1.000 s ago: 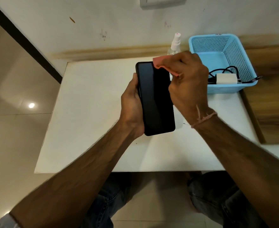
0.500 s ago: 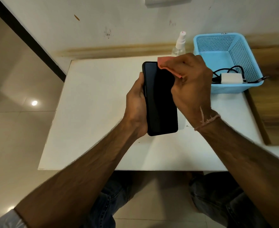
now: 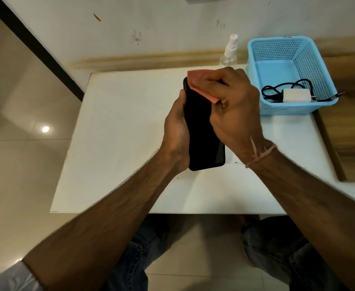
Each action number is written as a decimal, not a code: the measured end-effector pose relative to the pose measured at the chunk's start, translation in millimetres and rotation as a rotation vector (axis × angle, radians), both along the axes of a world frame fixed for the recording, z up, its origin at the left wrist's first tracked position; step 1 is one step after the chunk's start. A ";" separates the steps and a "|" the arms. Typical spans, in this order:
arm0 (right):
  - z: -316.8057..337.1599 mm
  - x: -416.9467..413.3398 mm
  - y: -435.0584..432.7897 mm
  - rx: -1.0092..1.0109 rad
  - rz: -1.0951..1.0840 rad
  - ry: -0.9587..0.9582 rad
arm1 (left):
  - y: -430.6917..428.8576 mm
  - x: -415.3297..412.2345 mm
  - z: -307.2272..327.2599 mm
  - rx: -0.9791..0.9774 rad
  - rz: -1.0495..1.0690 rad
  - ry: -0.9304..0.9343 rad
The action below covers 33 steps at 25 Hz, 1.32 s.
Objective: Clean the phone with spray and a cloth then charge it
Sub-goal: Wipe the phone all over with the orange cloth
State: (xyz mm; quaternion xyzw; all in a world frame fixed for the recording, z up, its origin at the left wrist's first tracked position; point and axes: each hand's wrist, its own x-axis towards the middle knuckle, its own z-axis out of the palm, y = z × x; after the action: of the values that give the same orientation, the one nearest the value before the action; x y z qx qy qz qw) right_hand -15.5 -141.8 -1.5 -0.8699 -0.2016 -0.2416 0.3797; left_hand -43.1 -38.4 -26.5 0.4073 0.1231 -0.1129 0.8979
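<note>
Since the earlier frames, the right hand [image 3: 233, 110] has slid its small salmon-pink cloth [image 3: 195, 82] leftward across the top of the black slab-shaped smartphone [image 3: 201, 127], so the cloth now covers the phone's upper left corner. The right hand's fingers are curled over the cloth, pinching it and pressing it onto the dark, unlit screen. The left hand [image 3: 176, 127] grasps the phone from its left side, thumb along the edge, holding it lengthwise above the white rectangular table [image 3: 120, 133]. A pale thread bracelet [image 3: 260, 154] circles the right wrist.

At the table's far edge, just behind the right hand, stands a clear plastic spray bottle [image 3: 230, 49] with a white nozzle; a small red mark on its tip is too small to read. Just beside it to the right sits a light blue perforated plastic basket [image 3: 287, 109]. Inside lie a white charger plug [image 3: 296, 95] and a coiled black cable [image 3: 277, 89], one end of which pokes out over the basket's right rim. A brown wooden surface [image 3: 352, 122] adjoins the table on the right.
</note>
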 end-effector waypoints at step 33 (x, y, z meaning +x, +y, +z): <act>-1.1 -3.2 8.8 0.067 0.097 0.019 | 3.0 6.3 1.1 0.142 0.054 -0.070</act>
State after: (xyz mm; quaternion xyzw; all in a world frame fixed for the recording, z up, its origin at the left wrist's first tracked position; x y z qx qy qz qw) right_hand -18.7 -133.0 -2.6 -0.8481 -0.2316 -0.2216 0.4219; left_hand -36.8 -35.3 -25.4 0.4702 0.1102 -0.0655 0.8732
